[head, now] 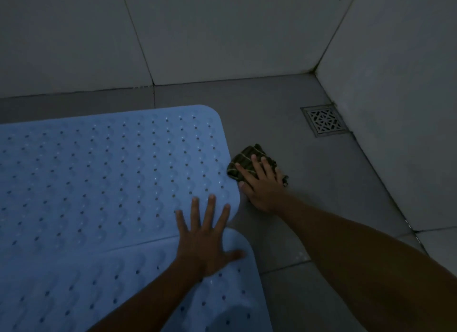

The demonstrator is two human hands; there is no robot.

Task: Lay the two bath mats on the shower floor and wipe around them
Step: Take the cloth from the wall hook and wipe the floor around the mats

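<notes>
Grey tile floor (272, 123): far mat (99, 170), near mat (99, 294), striped cloth (244, 156), drain (325, 120).

I was looking down into a bathroom's shower stall. Large pale wall tiles (222, 34) met a grey tiled floor (272, 123) in a corner at one o'clock. A square metal drain (325, 121) sat just beside that corner, and blue perforated bath mats (99, 170) lay from nine to six o'clock.

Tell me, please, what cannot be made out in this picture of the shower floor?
Far light-blue perforated rubber bath mat: head view's left edge cuts it off.
Near light-blue perforated bath mat: left and bottom edges cut it; left forearm covers part.
Dark green striped cloth: right hand hides its middle.
Grey tiled floor: too dim to judge wetness.
</notes>
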